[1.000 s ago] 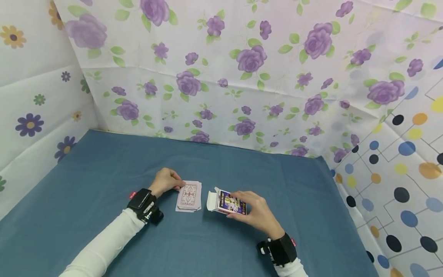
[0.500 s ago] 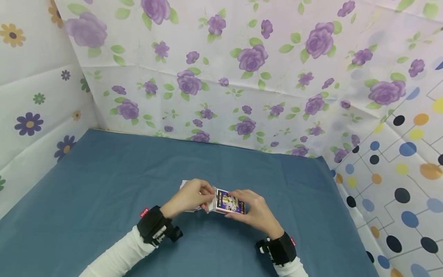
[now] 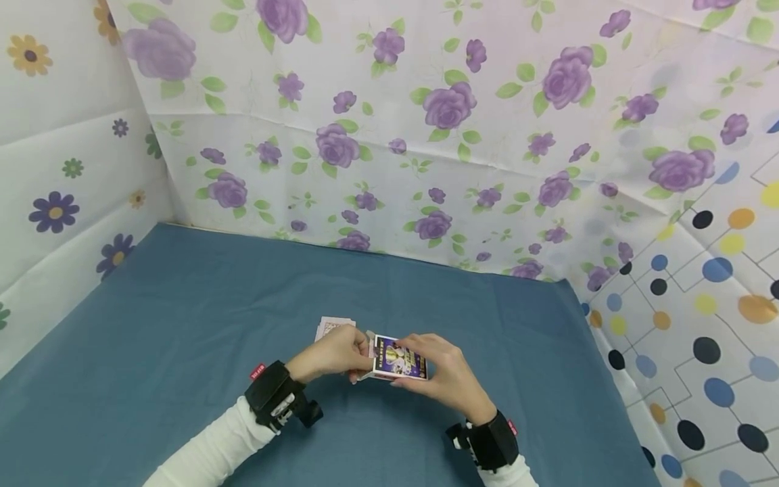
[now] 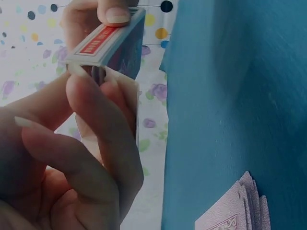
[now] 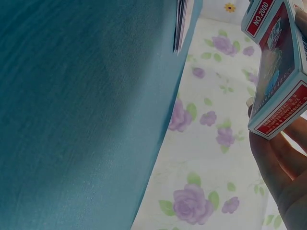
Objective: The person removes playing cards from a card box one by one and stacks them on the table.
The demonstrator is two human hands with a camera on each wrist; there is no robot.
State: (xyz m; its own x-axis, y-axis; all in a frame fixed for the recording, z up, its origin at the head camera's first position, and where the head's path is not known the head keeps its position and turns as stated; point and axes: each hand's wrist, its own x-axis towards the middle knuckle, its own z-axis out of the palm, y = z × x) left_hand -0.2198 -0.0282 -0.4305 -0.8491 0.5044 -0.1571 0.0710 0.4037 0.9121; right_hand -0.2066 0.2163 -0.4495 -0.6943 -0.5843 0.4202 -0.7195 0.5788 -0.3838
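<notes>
My right hand (image 3: 449, 373) holds a playing card box (image 3: 403, 358), purple and black on its face, with thumb and fingers on opposite edges. The box is raised above the cloth, and its open end faces left. At that end my left hand (image 3: 336, 353) grips the box, with curled fingers at the opening and flap. In the left wrist view a fingertip (image 4: 79, 81) lies right at the box mouth, beside a white flap (image 4: 130, 93). What is inside the box is mostly hidden. Behind the left hand lies a stack of playing cards (image 3: 331, 326), back side up and partly covered.
A blue cloth (image 3: 243, 291) covers the table. Floral sheeting (image 3: 450, 149) hangs along the back, with a dotted sheet (image 3: 706, 352) on the right and a flowered one (image 3: 67, 162) on the left. Black camera straps (image 3: 274, 396) are on both wrists.
My left hand has left the card stack and moved right to the box's open end, its fingers now closer in at the opening. The right hand keeps holding the box, shifted slightly left.
</notes>
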